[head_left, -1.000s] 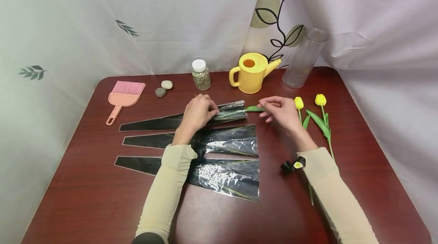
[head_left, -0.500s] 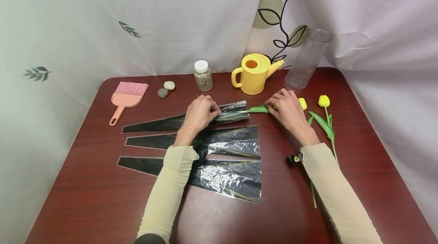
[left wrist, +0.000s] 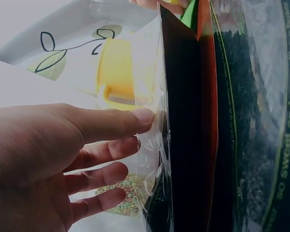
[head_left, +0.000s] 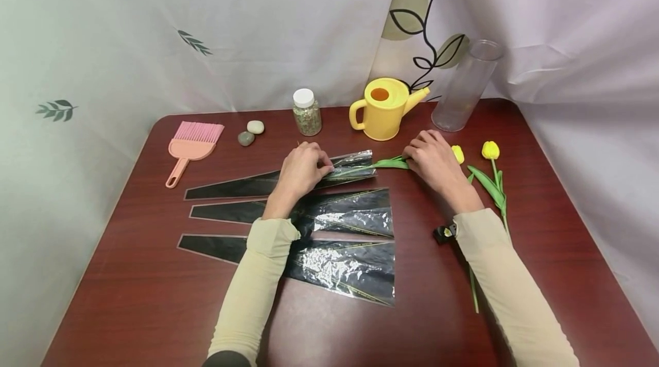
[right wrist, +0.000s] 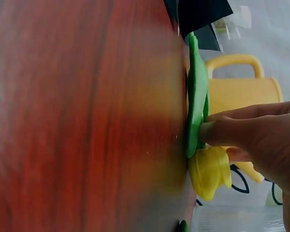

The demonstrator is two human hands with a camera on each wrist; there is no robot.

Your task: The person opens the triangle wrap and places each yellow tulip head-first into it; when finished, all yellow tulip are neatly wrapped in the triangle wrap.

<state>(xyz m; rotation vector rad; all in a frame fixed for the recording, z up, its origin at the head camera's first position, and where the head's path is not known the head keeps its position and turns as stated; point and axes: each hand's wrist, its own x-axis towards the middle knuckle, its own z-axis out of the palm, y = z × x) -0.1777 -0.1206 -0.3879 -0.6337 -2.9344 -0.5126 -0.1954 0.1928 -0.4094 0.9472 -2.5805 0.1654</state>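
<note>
My left hand [head_left: 304,167] pinches the clear film edge of the farthest black flower sleeve [head_left: 352,166], thumb on the film in the left wrist view and the other fingers spread. A yellow tulip's stem runs into the wide right end of that sleeve, with its green leaf [head_left: 391,164] outside. My right hand [head_left: 432,161] pinches this tulip just below its yellow bloom [right wrist: 209,171]; in the head view the hand hides the bloom. Two more sleeves, a middle one [head_left: 355,212] and a near one [head_left: 345,267], lie flat on the table.
Two more yellow tulips [head_left: 491,150] [head_left: 457,154] lie right of my right hand. Along the back stand a jar [head_left: 307,115], a yellow watering can [head_left: 383,112] and a clear glass vase [head_left: 465,90]. Pebbles [head_left: 246,138] and a pink brush [head_left: 191,147] lie at the left.
My right hand has moved slightly right along the tulip, from loose fingers by the leaf to a pinch below the bloom. My left hand keeps its place on the sleeve.
</note>
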